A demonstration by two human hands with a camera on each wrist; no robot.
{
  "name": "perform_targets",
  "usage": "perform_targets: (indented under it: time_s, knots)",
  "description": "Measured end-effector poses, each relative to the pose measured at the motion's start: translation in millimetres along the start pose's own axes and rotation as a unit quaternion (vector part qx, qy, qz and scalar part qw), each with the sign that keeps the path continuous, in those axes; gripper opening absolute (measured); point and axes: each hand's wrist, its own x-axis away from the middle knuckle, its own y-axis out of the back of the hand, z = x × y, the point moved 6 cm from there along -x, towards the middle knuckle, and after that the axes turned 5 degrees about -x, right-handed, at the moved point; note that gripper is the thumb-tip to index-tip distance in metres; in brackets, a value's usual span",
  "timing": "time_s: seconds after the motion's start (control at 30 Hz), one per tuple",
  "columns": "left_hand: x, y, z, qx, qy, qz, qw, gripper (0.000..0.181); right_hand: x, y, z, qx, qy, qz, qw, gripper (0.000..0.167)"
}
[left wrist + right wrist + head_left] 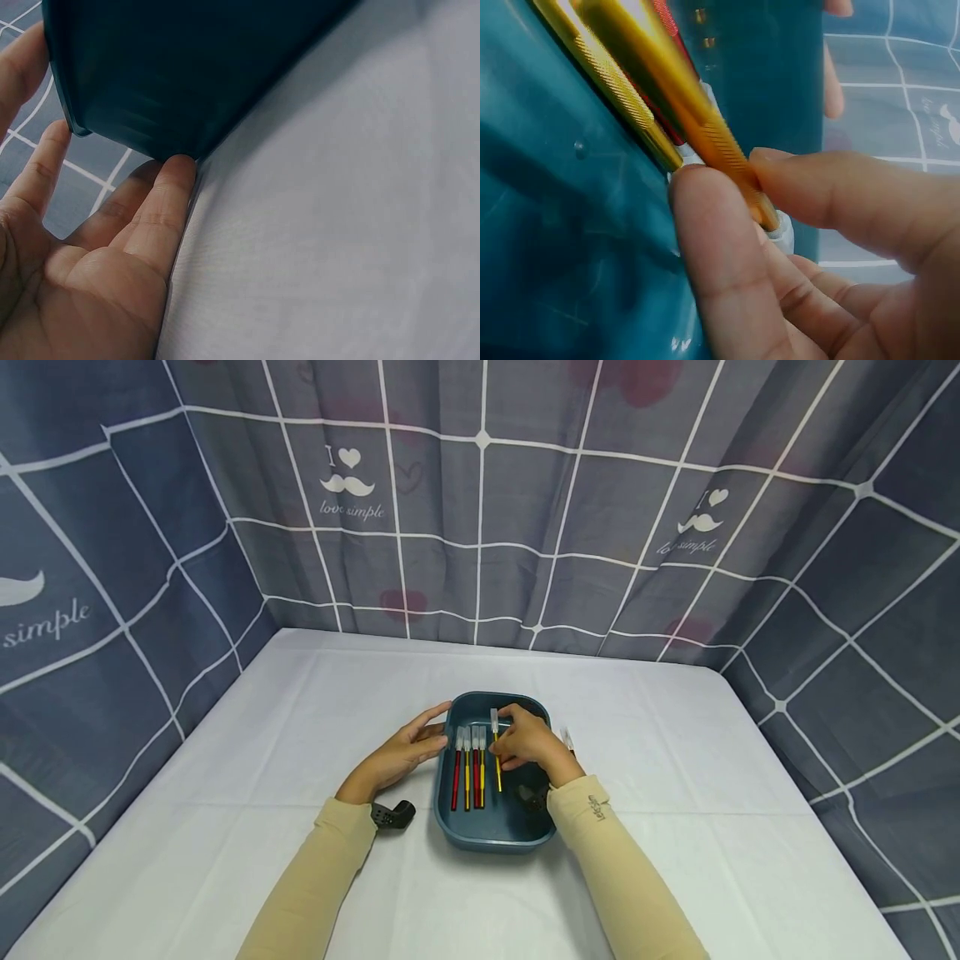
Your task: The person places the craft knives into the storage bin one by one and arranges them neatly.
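Observation:
A dark teal plastic bin (pixel 495 846) stands on the white table. Inside lie several slim craft knives (pixel 467 777) side by side, with red and gold metal handles and clear caps, caps pointing away from me. My right hand (pixel 531 742) is over the bin and pinches a gold craft knife (pixel 498 768) between thumb and fingers, to the right of the row. The right wrist view shows its knurled gold handle (pixel 716 135) close up. At the bin's left wall my left hand (pixel 401 758) rests its extended fingertips (pixel 176 169) on the outside.
Right of the bin, partly hidden by my right forearm, another clear-capped craft knife (pixel 567 740) shows on the white tablecloth (pixel 675 752). Grey checked curtains (pixel 450 568) hang behind the table and along both sides.

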Motion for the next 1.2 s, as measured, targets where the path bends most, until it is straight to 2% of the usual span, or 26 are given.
perform_targets:
  time_s: [0.3,0.47,0.83,1.2]
  knots:
    - [-0.5,0.4,0.3,-0.007,0.000,-0.003,1.0000,0.073,-8.8,-6.7,-5.8,0.018,-0.056,-0.005,0.9982,0.076]
    - [0.0,-0.1,-0.2,-0.004,0.001,-0.001,1.0000,0.072,-9.5,-10.0,-7.2,0.043,-0.079,0.007,0.9959,0.074]
    - [0.1,0.3,0.5,0.001,-0.001,0.002,1.0000,0.072,-12.7,-17.9,-9.2,0.072,-0.092,0.025,0.9928,0.071]
    - [1.6,-0.5,-1.6,0.011,-0.011,0.008,0.9999,0.071,-11.4,-23.9,-6.7,0.043,-0.084,0.035,0.9949,0.077]
